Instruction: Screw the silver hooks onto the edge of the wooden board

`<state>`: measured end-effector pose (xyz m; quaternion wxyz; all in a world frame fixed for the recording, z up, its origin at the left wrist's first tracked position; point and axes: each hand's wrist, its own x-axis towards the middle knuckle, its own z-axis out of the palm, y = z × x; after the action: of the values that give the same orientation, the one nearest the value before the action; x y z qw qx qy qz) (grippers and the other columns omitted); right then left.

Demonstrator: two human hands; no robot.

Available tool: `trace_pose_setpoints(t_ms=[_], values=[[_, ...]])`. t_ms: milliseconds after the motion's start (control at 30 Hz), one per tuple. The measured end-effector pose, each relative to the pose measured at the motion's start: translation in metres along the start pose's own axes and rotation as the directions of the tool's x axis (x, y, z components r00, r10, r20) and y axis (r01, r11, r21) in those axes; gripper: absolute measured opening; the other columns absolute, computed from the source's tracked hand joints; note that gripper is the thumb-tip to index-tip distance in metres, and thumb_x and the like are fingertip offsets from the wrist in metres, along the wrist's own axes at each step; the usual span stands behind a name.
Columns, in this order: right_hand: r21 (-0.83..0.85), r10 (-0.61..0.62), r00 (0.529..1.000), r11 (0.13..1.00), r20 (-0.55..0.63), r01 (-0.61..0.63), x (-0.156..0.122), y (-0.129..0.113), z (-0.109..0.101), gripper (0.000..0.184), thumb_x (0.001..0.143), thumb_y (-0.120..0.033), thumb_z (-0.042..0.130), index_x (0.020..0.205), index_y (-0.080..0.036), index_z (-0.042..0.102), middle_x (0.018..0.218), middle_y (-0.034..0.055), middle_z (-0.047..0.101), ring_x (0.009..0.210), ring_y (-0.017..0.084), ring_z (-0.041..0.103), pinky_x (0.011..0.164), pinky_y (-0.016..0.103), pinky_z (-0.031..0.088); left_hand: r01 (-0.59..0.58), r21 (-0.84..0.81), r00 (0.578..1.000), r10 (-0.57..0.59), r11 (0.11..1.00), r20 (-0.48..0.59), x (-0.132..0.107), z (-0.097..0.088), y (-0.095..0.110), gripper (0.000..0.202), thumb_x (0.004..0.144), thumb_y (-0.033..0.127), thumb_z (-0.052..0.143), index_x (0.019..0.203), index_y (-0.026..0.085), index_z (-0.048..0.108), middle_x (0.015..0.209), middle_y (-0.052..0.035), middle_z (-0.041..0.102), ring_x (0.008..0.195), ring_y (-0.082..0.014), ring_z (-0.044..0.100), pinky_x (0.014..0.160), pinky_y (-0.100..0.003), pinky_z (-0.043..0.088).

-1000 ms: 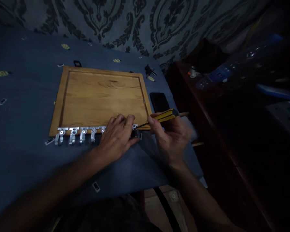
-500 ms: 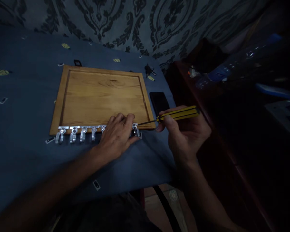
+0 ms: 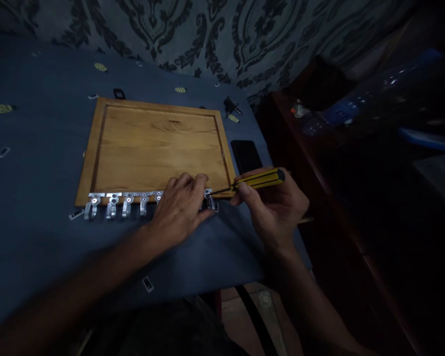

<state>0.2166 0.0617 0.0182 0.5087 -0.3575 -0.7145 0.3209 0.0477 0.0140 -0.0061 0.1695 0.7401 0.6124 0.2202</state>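
A framed wooden board (image 3: 159, 143) lies flat on the blue cloth. Along its near edge runs a metal hook rail (image 3: 129, 199) with several silver hooks. My left hand (image 3: 181, 207) is closed over the rail and the board's edge, its thumb low beside the rightmost hook, hiding part of the rail. In my right hand (image 3: 274, 210) is a yellow and black screwdriver (image 3: 260, 179), gripped by the handle and slanting down to the left. Its tip is at the rail's right end, by the last hook; whether it sits in a screw I cannot tell.
A black phone (image 3: 246, 155) lies right of the board, with small dark keys (image 3: 231, 106) behind it. A black loop (image 3: 119, 94) touches the board's far edge. On the dark red furniture at right lies a clear plastic bottle (image 3: 341, 112). A patterned wall (image 3: 215, 44) rises behind.
My right hand and the screwdriver have shifted left, and the handle now tilts a little less far to the right. My left hand stays in place on the rail.
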Motion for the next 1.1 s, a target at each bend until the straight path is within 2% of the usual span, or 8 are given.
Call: trace_pose_setpoints(t_ms=[300, 433, 567, 667, 767, 867, 1000, 1100], values=[[-0.138, 0.007, 0.953, 0.990, 0.302, 0.036, 0.010, -0.011, -0.018, 0.013, 0.088, -0.027, 0.073, 0.101, -0.024, 0.071, 0.094, 0.0007, 0.076, 0.072, 0.014, 0.072, 0.066, 0.029, 0.060, -0.013, 0.008, 1.000, 0.013, 1.000, -0.023, 0.000, 0.002, -0.001, 0.047, 0.085, 0.031, 0.076, 0.119, 0.020, 0.045, 0.107, -0.0062, 0.066, 0.109, -0.0293, 0.059, 0.090, -0.042, 0.046], [-0.178, 0.008, 0.946, 0.983, 0.323, 0.052, 0.016, -0.013, -0.021, 0.011, 0.090, -0.029, 0.071, 0.100, -0.024, 0.073, 0.093, 0.0008, 0.077, 0.068, 0.014, 0.071, 0.068, 0.031, 0.060, -0.011, 0.017, 1.000, 0.012, 1.000, -0.021, 0.000, 0.001, -0.001, 0.046, 0.085, 0.032, 0.076, 0.118, 0.020, 0.046, 0.106, -0.0064, 0.066, 0.109, -0.0295, 0.059, 0.090, -0.042, 0.046], [-0.158, -0.013, 0.957, 0.986, 0.288, 0.060, 0.015, -0.009, -0.018, 0.007, 0.089, -0.028, 0.072, 0.094, -0.024, 0.072, 0.081, -0.0018, 0.073, 0.061, 0.013, 0.069, 0.062, 0.029, 0.057, -0.010, 0.011, 1.000, 0.010, 1.000, -0.013, 0.000, 0.001, -0.001, 0.049, 0.084, 0.032, 0.078, 0.120, 0.020, 0.046, 0.107, -0.0067, 0.066, 0.110, -0.0300, 0.058, 0.091, -0.042, 0.046], [-0.178, -0.036, 0.972, 0.981, 0.231, 0.079, 0.008, -0.003, -0.013, 0.007, 0.087, -0.025, 0.074, 0.092, -0.024, 0.070, 0.084, -0.0018, 0.071, 0.057, 0.012, 0.066, 0.057, 0.028, 0.054, -0.002, 0.004, 1.000, 0.002, 1.000, -0.007, 0.000, 0.001, 0.000, 0.048, 0.085, 0.032, 0.077, 0.119, 0.019, 0.046, 0.107, -0.0074, 0.065, 0.110, -0.0300, 0.058, 0.091, -0.043, 0.046], [-0.303, -0.080, 0.994, 0.948, 0.069, 0.097, -0.003, 0.004, -0.005, 0.012, 0.083, -0.027, 0.078, 0.088, -0.025, 0.067, 0.077, -0.0016, 0.067, 0.058, 0.014, 0.062, 0.056, 0.031, 0.052, 0.004, 0.004, 1.000, -0.004, 1.000, -0.003, 0.000, 0.000, 0.000, 0.046, 0.085, 0.031, 0.076, 0.118, 0.019, 0.047, 0.105, -0.0073, 0.065, 0.109, -0.0304, 0.058, 0.091, -0.043, 0.046], [-0.383, -0.104, 0.991, 0.921, -0.078, 0.066, -0.011, 0.007, 0.004, 0.015, 0.084, -0.030, 0.078, 0.084, -0.027, 0.063, 0.066, -0.0024, 0.060, 0.057, 0.016, 0.057, 0.055, 0.033, 0.049, 0.001, 0.003, 1.000, -0.001, 1.000, -0.003, 0.000, -0.001, 0.001, 0.043, 0.085, 0.029, 0.075, 0.116, 0.021, 0.047, 0.103, -0.0060, 0.065, 0.108, -0.0299, 0.058, 0.091, -0.043, 0.046], [-0.276, -0.057, 0.994, 0.961, -0.092, 0.029, -0.010, 0.003, 0.008, 0.015, 0.086, -0.031, 0.075, 0.082, -0.027, 0.061, 0.067, -0.0026, 0.059, 0.055, 0.015, 0.057, 0.053, 0.033, 0.049, -0.003, -0.003, 1.000, 0.003, 1.000, -0.014, 0.000, -0.002, 0.001, 0.042, 0.085, 0.028, 0.076, 0.115, 0.021, 0.047, 0.103, -0.0056, 0.065, 0.108, -0.0294, 0.058, 0.090, -0.042, 0.046], [-0.172, -0.143, 0.959, 0.980, -0.245, 0.102, -0.008, -0.002, 0.007, 0.009, 0.089, -0.031, 0.071, 0.089, -0.027, 0.062, 0.080, -0.0008, 0.064, 0.061, 0.015, 0.062, 0.058, 0.034, 0.054, -0.007, -0.007, 1.000, 0.007, 1.000, -0.019, 0.000, -0.002, 0.001, 0.043, 0.084, 0.028, 0.076, 0.115, 0.022, 0.046, 0.101, -0.0048, 0.065, 0.107, -0.0289, 0.058, 0.090, -0.041, 0.046]])
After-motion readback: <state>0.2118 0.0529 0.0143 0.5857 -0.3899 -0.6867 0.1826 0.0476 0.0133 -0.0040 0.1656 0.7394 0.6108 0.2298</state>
